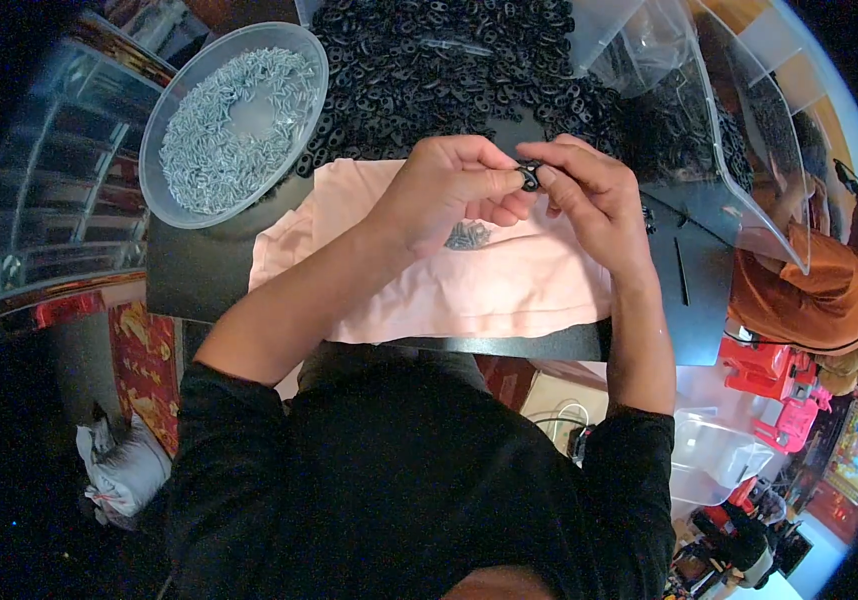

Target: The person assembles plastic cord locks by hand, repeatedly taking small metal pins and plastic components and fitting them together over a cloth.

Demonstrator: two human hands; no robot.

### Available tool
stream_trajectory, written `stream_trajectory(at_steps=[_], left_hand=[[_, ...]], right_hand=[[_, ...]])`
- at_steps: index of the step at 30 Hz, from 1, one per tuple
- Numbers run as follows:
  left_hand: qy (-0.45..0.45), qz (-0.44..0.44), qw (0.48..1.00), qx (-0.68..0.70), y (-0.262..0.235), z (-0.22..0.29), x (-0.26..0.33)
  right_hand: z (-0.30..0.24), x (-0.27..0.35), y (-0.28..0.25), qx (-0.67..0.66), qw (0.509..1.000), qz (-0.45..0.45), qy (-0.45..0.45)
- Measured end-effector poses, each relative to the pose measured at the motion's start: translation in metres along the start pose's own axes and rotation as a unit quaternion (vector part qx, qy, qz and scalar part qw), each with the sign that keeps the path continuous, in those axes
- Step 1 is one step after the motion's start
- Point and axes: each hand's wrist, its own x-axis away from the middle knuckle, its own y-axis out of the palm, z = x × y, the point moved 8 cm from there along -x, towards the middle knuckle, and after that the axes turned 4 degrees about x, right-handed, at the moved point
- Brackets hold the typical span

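Over the pink cloth [519, 300], my left hand [439, 190] and my right hand [599, 200] meet, both closed in a pinch. Between their fingertips is a small black two-holed piece [529, 178], partly covered by the fingers. Below my left fingers, a little heap of small silvery metal pins or screws [468, 237] lies on the cloth. A round translucent bowl [153, 175] at the far left holds many more of them. Beyond my hands spreads a large pile of loose black pieces [419, 90] that look like the held one.
A clear plastic bin [717, 130] with black pieces stands at the right. A thin black rod [683, 272] lies on the dark table [204, 270]. Someone in an orange garment [814, 290] is at the right, beyond red and pink plastic stools [794, 425]. A white sack [129, 465] sits lower left.
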Motion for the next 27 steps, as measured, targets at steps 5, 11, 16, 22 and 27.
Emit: stream_trajectory(at_steps=[5, 11, 16, 22, 27], left_hand=[[-0.008, 0.013, 0.999, 0.034, -0.001, 0.003, 0.002], [0.024, 0.012, 0.999, 0.038, -0.003, 0.004, 0.001], [0.026, -0.005, 0.999, 0.033, -0.006, -0.001, -0.002], [0.022, 0.006, 0.999, 0.042, -0.004, 0.0, 0.0], [0.014, 0.017, 0.999, 0.029, -0.004, 0.0, 0.001]], right_hand=[[0.009, 0.0, -0.002, -0.04, 0.998, 0.032, 0.032], [0.016, 0.003, -0.003, -0.032, 0.997, 0.056, 0.05], [0.025, 0.009, 0.002, -0.106, 0.975, 0.125, 0.149], [0.02, 0.004, -0.001, -0.015, 0.993, 0.08, 0.085], [0.018, 0.002, -0.003, -0.005, 0.996, 0.058, 0.072]])
